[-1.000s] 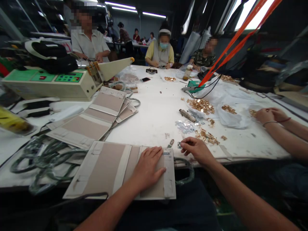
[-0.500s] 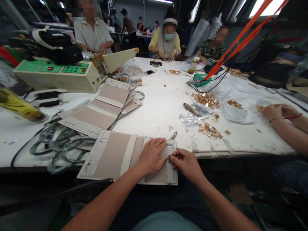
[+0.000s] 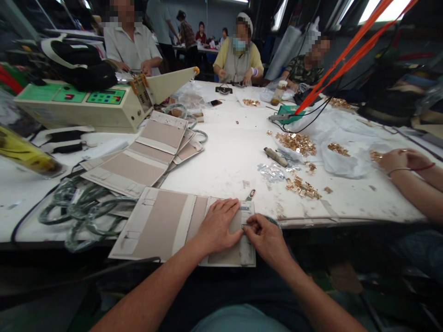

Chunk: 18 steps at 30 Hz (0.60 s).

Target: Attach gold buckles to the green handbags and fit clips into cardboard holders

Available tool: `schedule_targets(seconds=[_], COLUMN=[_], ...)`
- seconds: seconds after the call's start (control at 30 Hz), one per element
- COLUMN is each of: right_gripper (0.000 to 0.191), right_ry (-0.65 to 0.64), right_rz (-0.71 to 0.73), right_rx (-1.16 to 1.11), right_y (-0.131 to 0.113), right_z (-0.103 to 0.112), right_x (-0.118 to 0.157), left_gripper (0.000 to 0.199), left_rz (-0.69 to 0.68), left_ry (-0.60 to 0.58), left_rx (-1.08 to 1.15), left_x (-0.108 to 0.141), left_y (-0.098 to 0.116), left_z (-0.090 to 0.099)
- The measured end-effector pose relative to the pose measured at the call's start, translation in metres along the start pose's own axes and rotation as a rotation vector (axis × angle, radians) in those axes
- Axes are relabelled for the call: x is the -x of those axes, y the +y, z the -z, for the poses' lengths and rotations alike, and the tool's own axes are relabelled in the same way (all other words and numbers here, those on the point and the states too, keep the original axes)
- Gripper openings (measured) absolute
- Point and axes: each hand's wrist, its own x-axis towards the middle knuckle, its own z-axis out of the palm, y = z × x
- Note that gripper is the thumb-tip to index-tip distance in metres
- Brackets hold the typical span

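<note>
A beige folded panel with pale strips (image 3: 162, 221), looking like a bag body, lies at the table's front edge. My left hand (image 3: 218, 226) rests flat on its right section, fingers stretched out. At the panel's right-end strip, my right hand (image 3: 265, 235) pinches a small dark metal piece, mostly hidden by the fingertips. Just above, a small silvery metal plate (image 3: 244, 208) lies on the same strip. A gold-coloured fitting on a tab (image 3: 251, 194) sticks out past the far edge. Part of a dark curved loop (image 3: 275, 222) shows behind my right hand.
More beige panels (image 3: 138, 159) with wrapped green handles (image 3: 85, 207) are stacked left, before a cream machine (image 3: 79, 106). On the right lie silvery plates (image 3: 272, 173), gold fittings (image 3: 301, 186) and a wrapped rod (image 3: 276, 157). A co-worker's hands (image 3: 398, 161) are far right.
My right hand has turned slightly and its fingers now cover more of the metal piece. The dark loop has come into view behind it. My left hand stays nearly in place.
</note>
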Motion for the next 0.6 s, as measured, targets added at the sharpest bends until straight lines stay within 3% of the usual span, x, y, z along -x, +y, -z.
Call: schedule_targets(seconds=[0.17,0.3,0.4,0.5,0.6], right_gripper=[0.015,0.022,0.024,0.024,0.03], right_ry=[-0.125,-0.15,0.025,0.252,0.326], right_rz=[-0.008,-0.011,0.079,0.179,0.162], right_rx=[-0.101,-0.161,-0.02,0.24,0.437], right_y=[0.001,-0.003,-0.002,0.008,0.024], right_z=[0.008,0.032,0.059,0.086,0.104], right_x=[-0.001,-0.019,-0.055,-0.11,-0.17], left_gripper=[0.074,0.081,0.086,0.087,0.087], left_rz=[-0.009,0.0,0.012,0.017,0.03], left_ry=[0.005,0.009,-0.002,-0.021,-0.041], left_rx=[0.01,0.017,0.005,-0.005,-0.009], left_x=[0.001,0.0,0.0,0.0,0.001], left_y=[-0.002,-0.005,-0.006,-0.006,-0.006], left_z=[-0.001,-0.001,0.001,0.004,0.005])
